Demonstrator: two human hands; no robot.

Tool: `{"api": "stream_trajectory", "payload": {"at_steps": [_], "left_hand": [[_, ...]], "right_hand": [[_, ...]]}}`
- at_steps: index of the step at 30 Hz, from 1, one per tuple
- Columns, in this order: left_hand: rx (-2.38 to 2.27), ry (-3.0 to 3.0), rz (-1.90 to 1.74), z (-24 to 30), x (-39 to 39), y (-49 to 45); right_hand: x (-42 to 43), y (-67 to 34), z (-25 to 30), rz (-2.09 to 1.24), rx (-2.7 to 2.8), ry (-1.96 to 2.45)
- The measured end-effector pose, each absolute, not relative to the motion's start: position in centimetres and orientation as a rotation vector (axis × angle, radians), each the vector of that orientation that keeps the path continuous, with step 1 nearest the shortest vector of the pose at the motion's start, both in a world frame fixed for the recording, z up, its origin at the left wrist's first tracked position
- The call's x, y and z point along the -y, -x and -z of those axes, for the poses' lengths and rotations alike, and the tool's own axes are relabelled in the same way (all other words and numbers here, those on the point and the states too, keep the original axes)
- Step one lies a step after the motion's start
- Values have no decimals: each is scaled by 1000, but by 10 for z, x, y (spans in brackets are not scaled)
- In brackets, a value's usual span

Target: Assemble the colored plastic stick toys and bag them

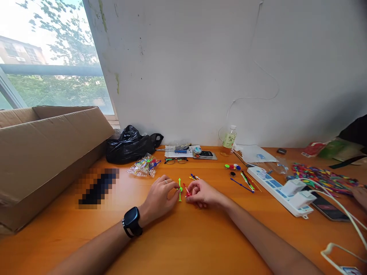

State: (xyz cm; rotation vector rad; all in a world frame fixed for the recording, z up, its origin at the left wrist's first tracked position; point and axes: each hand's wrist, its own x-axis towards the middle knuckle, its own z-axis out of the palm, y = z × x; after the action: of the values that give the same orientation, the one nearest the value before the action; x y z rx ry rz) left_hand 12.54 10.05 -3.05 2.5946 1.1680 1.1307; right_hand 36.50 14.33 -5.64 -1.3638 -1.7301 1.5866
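Both my hands rest on the orange table [183, 236] near its middle. My left hand [160, 196], with a black watch on the wrist and a ring, pinches a small green plastic pointer piece [179, 187] that stands roughly upright. My right hand [202, 193] is closed with its fingertips on a small red plastic piece [187, 190] right beside the green one. A few loose coloured pieces [193, 177] lie just behind my right hand.
A big cardboard box [43, 152] fills the left. Behind are a black bag [129, 145], a clear packet of coloured pieces [145, 166], glasses [176, 160], a phone [205, 154], a bottle [228, 140]. A white power strip [278, 190], cables and a pile of coloured pieces [323, 177] lie right.
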Motion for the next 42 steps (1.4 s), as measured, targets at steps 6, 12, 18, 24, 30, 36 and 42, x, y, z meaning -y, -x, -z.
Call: {"api": "stream_trajectory", "payload": {"at_steps": [6, 12, 18, 24, 30, 36, 42], "left_hand": [[-1167, -2590, -1151, 30, -100, -125], [-1120, -2543, -1262, 24, -94, -127], [-972, -2482, -1356, 26, -87, -130], [-863, -2382, -1471, 28, -79, -134], [-863, -2309, -1469, 27, -76, -136], [-862, -2258, -1477, 28, -76, -136], [-827, -2303, -1562, 28, -77, -134]], "right_hand": [[-136, -356, 55, -1357, 1769, 1338], [-123, -356, 37, -710, 1866, 1082], [-104, -355, 36, -165, 2164, 973], [-98, -346, 41, 102, 1993, 704], [-95, -342, 36, 105, 1973, 662], [-95, -343, 34, 138, 2016, 593], [-91, -340, 33, -79, 2029, 585]]}}
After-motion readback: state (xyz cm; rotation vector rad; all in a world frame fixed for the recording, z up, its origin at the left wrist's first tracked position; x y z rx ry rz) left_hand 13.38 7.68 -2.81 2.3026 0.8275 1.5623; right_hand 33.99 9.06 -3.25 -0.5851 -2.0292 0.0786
